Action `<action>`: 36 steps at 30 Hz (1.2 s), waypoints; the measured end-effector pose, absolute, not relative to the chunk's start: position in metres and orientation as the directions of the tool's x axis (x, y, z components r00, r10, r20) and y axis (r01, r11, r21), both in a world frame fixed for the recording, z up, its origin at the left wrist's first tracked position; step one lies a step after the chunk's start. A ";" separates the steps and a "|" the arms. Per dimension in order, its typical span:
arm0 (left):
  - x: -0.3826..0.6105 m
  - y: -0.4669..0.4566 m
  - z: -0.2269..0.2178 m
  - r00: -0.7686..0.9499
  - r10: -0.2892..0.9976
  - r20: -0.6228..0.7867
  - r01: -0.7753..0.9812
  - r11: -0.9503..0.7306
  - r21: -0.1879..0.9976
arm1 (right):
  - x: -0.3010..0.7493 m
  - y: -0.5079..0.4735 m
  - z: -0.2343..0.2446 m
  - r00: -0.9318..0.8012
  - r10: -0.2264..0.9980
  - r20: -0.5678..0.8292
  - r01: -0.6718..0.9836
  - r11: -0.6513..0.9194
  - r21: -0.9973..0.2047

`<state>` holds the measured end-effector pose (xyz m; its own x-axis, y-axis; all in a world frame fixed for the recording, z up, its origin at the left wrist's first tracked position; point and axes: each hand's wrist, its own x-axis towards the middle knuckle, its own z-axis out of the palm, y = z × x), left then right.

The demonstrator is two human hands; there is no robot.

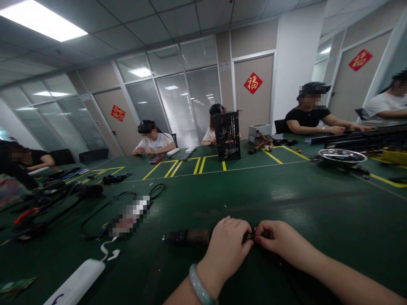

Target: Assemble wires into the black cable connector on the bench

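Note:
A dark straight-bodied electric screwdriver [190, 237] lies level over the green tabletop, its metal tip pointing left. My left hand [227, 243], with a pale bangle at the wrist, is wrapped round its rear part and hides much of the body. At the tool's right end, a small piece with a brassy glint [249, 237] shows between my hands. There my right hand [275, 237] pinches what looks like a cable plug, mostly covered by the fingers. The fingertips of both hands nearly meet.
Left on the green table [190, 195] are a white power strip [78, 281], black cables [92, 220] and a green circuit board [17, 286]. A black computer case [227, 135] stands across the table, with a metal bowl [342, 156] at right. Several people sit around.

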<state>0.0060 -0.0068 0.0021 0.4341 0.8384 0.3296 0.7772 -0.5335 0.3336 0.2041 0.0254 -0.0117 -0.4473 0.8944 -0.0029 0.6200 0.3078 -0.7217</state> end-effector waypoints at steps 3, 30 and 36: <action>0.006 -0.008 0.003 0.425 0.848 0.317 0.791 -0.518 0.327 | 0.204 0.026 -0.012 -0.454 0.891 -0.017 0.617 0.301 -0.728; 0.006 -0.009 0.006 0.434 0.848 0.304 0.782 -0.522 0.340 | 0.204 0.028 -0.015 -0.458 0.889 -0.009 0.611 0.307 -0.729; 0.006 -0.009 0.004 0.437 0.850 0.294 0.795 -0.518 0.316 | 0.203 0.027 -0.014 -0.464 0.885 -0.025 0.609 0.299 -0.735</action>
<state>0.0061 -0.0088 0.0042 0.4373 0.8500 0.2937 0.7950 -0.5180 0.3155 0.2035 0.0272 -0.0142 -0.4640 0.8855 -0.0248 0.6093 0.2987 -0.7346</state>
